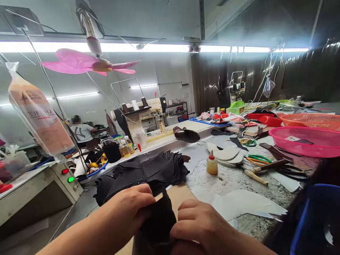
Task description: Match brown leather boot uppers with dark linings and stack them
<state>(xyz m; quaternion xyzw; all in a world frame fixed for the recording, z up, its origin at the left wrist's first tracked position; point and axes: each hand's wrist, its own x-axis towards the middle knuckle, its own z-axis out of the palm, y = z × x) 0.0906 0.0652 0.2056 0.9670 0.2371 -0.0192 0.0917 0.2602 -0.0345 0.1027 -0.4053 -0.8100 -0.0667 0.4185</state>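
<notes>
My left hand (135,205) and my right hand (195,225) both grip a piece of black fabric (160,219), one at each side, low in the view. The fingers of both hands are curled around its edges, and the fingertips are partly hidden. Beneath the piece lies a tan board (183,196). Just beyond my left hand rests a stack of black fabric pieces (143,170) with uneven edges. To the right of the stack stands a small glue bottle (211,164) with a red cap.
White cut sheets (247,203), a hammer (265,170), scissors (292,173) and a pink basket (305,141) lie on the right. Behind stands a sewing machine (140,117). A pink fan (90,63) hangs above. A person (82,131) sits at the far left.
</notes>
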